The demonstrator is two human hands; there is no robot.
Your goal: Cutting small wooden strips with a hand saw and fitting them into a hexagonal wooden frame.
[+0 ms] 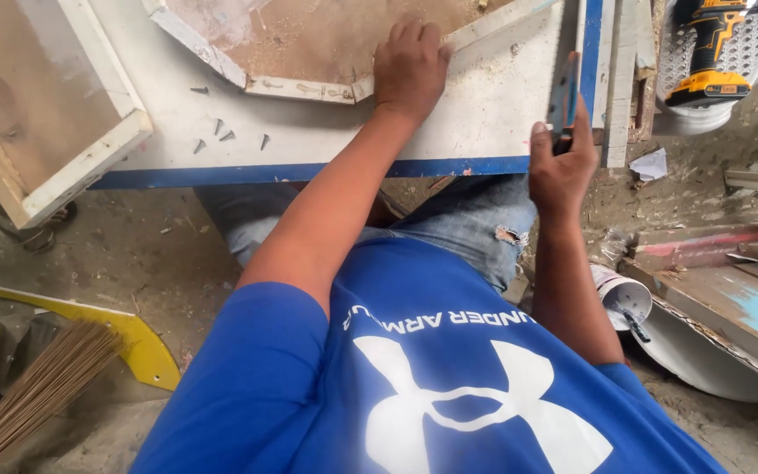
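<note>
Dusty workshop floor surrounded the white board point(484, 123), where the left hand point(410, 66) pressed flat on the wooden frame point(309, 88) and the right hand point(559, 167) pinched a handsaw point(563, 96), so steadying that frame firmly probably mattered most.

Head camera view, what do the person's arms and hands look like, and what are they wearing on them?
Both arms are bare from short blue sleeves down. The left hand and right hand wear no gloves, rings or watch. The shirt is bright blue with white markings.
</note>
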